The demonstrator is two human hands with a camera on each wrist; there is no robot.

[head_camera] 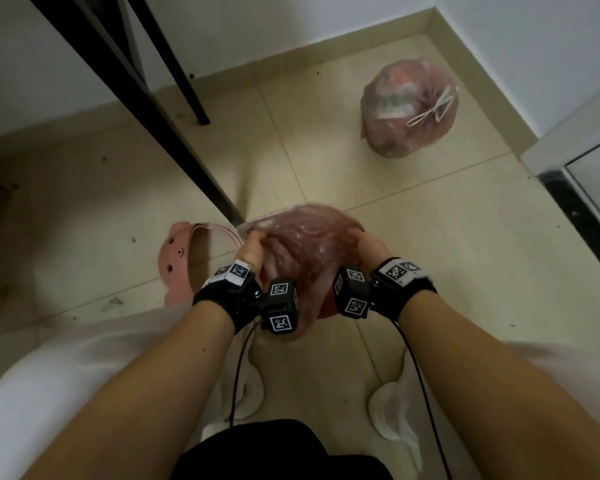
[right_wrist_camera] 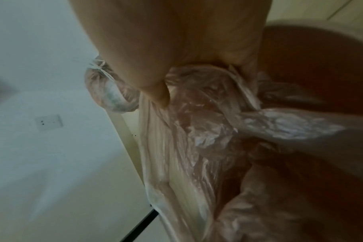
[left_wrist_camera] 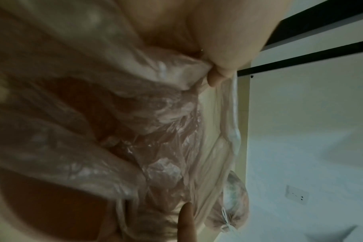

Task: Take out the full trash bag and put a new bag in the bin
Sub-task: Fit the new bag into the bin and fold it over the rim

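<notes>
new bag [head_camera: 302, 244], a thin pink translucent liner, held crumpled between both hands above the bin [right_wrist_camera: 321, 68], whose reddish-brown inside shows beneath the film in the wrist views; what lies in the bin cannot be told; left hand [head_camera: 252, 247] grips the bag's left edge with fingers curled into the plastic; in the left wrist view its thumb [left_wrist_camera: 222, 49] pinches a fold; right hand [head_camera: 369, 245] grips the right edge, fingers closed on bunched film; the bag's mouth faces upward toward the wearer, its long axis not clear in the crumpled state; full trash bag [head_camera: 409, 109] sits on the floor tiles [head_camera: 430, 237] well beyond the bin, near the wall corner, tied shut with white drawstring [head_camera: 433, 107], neck pointing right; pale and green waste shows through it, no writing legible; pink pig-faced lid [head_camera: 177, 261] lies just left of the bin; black table legs [head_camera: 174, 64] stand beyond the lid; wrist bands carry square black-and-white coded markers [head_camera: 395, 271]
</notes>
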